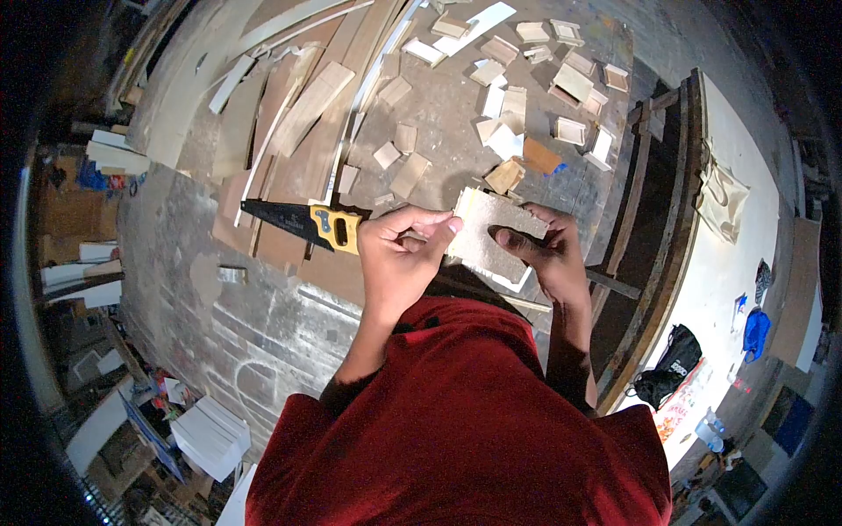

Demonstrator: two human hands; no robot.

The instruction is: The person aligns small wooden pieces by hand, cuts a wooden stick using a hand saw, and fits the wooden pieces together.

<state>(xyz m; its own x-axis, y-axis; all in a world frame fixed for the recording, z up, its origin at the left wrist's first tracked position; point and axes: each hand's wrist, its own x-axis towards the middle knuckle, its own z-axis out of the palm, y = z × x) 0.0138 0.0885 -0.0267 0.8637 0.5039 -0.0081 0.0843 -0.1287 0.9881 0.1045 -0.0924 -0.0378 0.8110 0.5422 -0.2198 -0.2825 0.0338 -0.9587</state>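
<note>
A pale, rough-faced board piece (pixel 493 230) is held up in front of the red shirt. My right hand (pixel 554 250) grips its right side, thumb across the face. At the board's left edge, my left hand (pixel 410 248) has its thumb and index finger pinched together; whether something small is between them cannot be made out. A handsaw (pixel 303 221) with a yellow handle lies just left of my left hand, its blade pointing left. Right above the board, a small wooden block (pixel 504 176) rests on the work surface.
Many small wooden pieces (pixel 574 83) lie scattered on the surface ahead. Long planks (pixel 314 107) are at the upper left. To the right stands a white-topped table (pixel 745 167) with a black bag (pixel 677 361). White stacked boards (pixel 210 438) sit at the lower left.
</note>
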